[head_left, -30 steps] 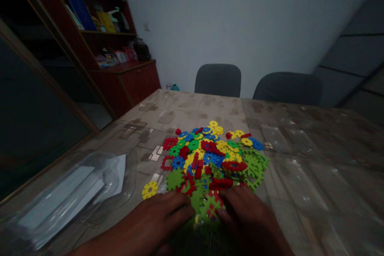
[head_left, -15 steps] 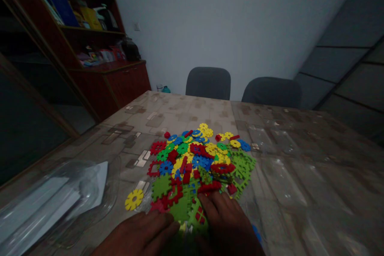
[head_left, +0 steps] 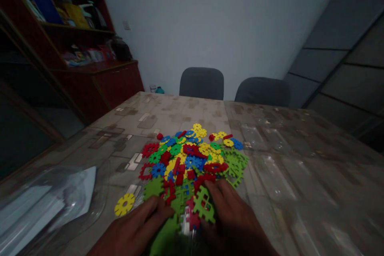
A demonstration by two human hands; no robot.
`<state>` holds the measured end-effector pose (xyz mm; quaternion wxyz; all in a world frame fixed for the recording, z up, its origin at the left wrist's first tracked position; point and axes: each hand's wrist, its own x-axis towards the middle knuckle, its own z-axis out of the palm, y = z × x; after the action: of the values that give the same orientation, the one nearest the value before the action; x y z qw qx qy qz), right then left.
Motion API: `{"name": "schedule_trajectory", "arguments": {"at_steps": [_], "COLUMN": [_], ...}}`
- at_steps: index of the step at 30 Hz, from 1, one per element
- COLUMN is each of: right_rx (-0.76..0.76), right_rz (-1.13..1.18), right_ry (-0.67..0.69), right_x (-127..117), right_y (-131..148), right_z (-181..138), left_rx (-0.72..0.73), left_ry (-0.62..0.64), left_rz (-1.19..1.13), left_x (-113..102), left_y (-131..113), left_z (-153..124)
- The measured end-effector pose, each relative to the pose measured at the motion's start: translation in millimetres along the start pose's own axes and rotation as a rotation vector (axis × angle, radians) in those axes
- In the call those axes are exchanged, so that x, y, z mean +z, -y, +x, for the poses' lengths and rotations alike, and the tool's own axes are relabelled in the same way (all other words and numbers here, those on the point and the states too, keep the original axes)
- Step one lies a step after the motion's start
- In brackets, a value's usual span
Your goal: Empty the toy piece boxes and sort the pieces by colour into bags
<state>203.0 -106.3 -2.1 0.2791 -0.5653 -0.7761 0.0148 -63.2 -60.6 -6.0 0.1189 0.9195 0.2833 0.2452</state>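
Pile of toy pieces (head_left: 192, 163) mid-frame could totally scatter across the table (head_left: 207, 111) if the left hand (head_left: 141, 224), curled over a green plate (head_left: 166, 235) at bottom center, or right hand (head_left: 232, 212), bent by a green lattice (head_left: 199, 201), shoves too hard, though can't tell if either's gripping.

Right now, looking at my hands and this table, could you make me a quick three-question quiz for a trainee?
1. Multiple choice: what colour is the lone toothed disc lying left of the pile? a) red b) yellow c) blue
2. True or false: the right hand is nearer the clear packaging with white paper than the left hand is.
3. Fill in: beyond the far edge of the table stand two dark grey ____.

Key: 1. b; 2. false; 3. chairs.
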Motion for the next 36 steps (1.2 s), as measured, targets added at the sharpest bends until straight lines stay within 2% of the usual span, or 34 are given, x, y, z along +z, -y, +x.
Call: {"name": "schedule_trajectory", "arguments": {"at_steps": [2,5,8,13,19,22,26,32,36], "right_rx": [0.004,-0.001,-0.002,-0.019,0.026,0.016,0.083,0.150,0.040], "right_rz": [0.022,0.079,0.174,0.302,0.390,0.509,0.675,0.682,0.594], "right_ry": [-0.001,0.007,0.018,0.132,0.180,0.178,0.263,0.332,0.273], "right_x": [-5,-12,-15,-7,3,-2,-14,-19,-27], "right_y": [-4,-11,-14,-9,-2,2,5,4,0], "right_z": [2,6,8,9,9,10,14,17,19], "left_rx": [-0.030,-0.032,-0.057,0.007,0.050,0.061,0.063,0.113,0.133], "left_ry": [0.076,0.088,0.071,0.024,-0.044,-0.032,-0.039,-0.027,-0.066], "left_rz": [-0.012,-0.059,-0.066,-0.044,-0.080,-0.131,-0.141,-0.191,-0.165], "left_x": [-4,4,18,25,26,27,22,15,23], "left_y": [-6,-8,-6,-8,-8,-9,-15,-19,-13], "left_z": [16,35,42,42,41,37,36,41,38]}}
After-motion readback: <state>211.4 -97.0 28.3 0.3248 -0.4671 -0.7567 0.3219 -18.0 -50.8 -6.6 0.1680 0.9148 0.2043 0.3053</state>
